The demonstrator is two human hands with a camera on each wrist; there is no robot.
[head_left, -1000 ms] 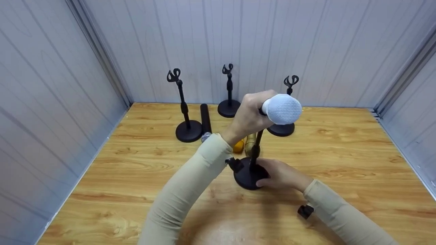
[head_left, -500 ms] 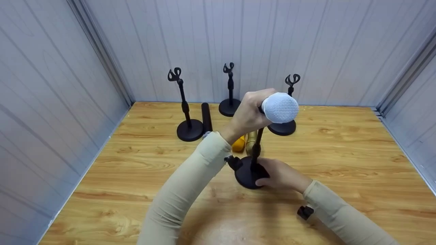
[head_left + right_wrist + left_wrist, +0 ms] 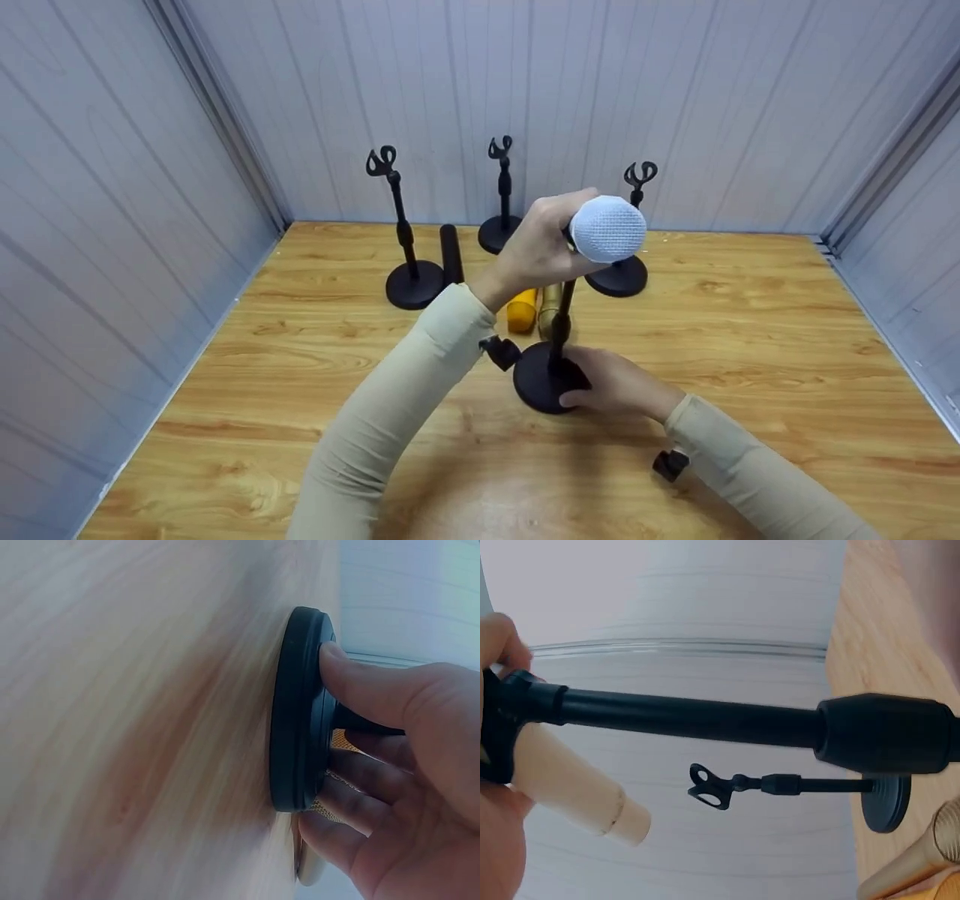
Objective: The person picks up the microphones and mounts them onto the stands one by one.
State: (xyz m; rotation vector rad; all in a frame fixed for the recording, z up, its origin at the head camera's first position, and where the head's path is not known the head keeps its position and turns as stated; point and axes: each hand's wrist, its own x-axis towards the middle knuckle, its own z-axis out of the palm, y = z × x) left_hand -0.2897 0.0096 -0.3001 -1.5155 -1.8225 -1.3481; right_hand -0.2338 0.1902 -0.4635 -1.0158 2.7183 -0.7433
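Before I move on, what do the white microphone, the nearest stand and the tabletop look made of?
White microphone: likely painted metal mesh head, from its fine grid.
Nearest stand: black metal or plastic, uncertain; smooth, low-sheen surface.
Tabletop: wood or laminate, slightly glossy, showing grain and a pale reflection.

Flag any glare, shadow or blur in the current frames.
Head: pale glare on the table near the bottom edge, soft shadow below the right hand; left wrist: wall pale, blurred pinkish patch at upper right, too smeared to identify; right wrist: table grain soft.
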